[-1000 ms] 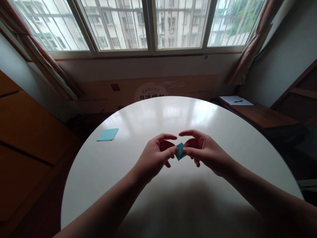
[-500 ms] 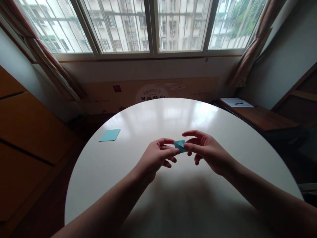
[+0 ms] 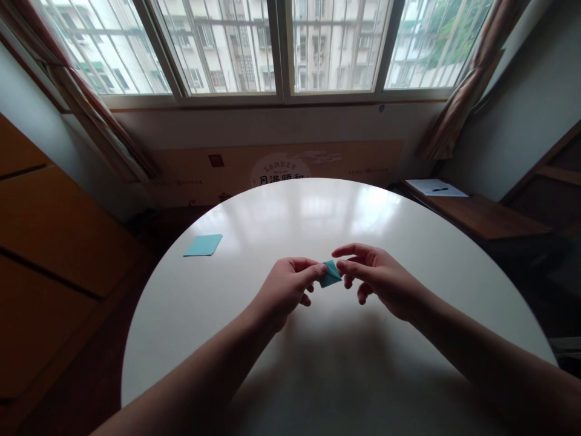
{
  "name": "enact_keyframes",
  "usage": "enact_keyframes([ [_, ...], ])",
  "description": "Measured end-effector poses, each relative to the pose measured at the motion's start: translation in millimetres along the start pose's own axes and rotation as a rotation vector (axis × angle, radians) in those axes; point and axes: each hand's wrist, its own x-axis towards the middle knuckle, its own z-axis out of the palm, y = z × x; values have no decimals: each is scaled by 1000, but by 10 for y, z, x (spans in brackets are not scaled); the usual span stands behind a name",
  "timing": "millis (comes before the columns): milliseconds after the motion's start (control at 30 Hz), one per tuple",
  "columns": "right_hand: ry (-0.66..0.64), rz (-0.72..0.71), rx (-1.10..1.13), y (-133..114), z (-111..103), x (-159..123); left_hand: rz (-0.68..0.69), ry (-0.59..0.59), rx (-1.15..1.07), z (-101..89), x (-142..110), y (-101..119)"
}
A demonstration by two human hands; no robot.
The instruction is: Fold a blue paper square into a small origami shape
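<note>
A small folded piece of teal paper (image 3: pixel 330 275) is pinched between the thumb and fingers of my left hand (image 3: pixel 290 287), a little above the table. Its creased face is turned up, and its left end is hidden under my left thumb. Just to the right, my right hand (image 3: pixel 376 272) hovers with the index finger raised and the other fingers curved apart. The tip of my right thumb is very near the paper's right edge; a narrow gap seems to lie between them.
Both hands are over a round white table (image 3: pixel 181 345). Toward its left rim lies a stack of square teal paper (image 3: pixel 203 245). Beyond the right rim stands a brown wooden side table (image 3: pixel 497 215) with white sheets (image 3: pixel 422 186) and a pen (image 3: pixel 440 189) on it.
My right thumb has come off the folded paper, which it was touching before. The paper has turned in my left hand, and my left thumb now lies over its upper left corner.
</note>
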Motion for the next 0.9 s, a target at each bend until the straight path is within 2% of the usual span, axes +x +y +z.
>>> enact_keyframes([
  [300,-133,88,-91,51,-43,33,81,5,81,-3,3,5],
  [667,-92,79,-114,69,-25,55,102,5,162,14,7,8],
  [900,-123,63,-69,81,-41,54,135,24,137,6,4,-6],
])
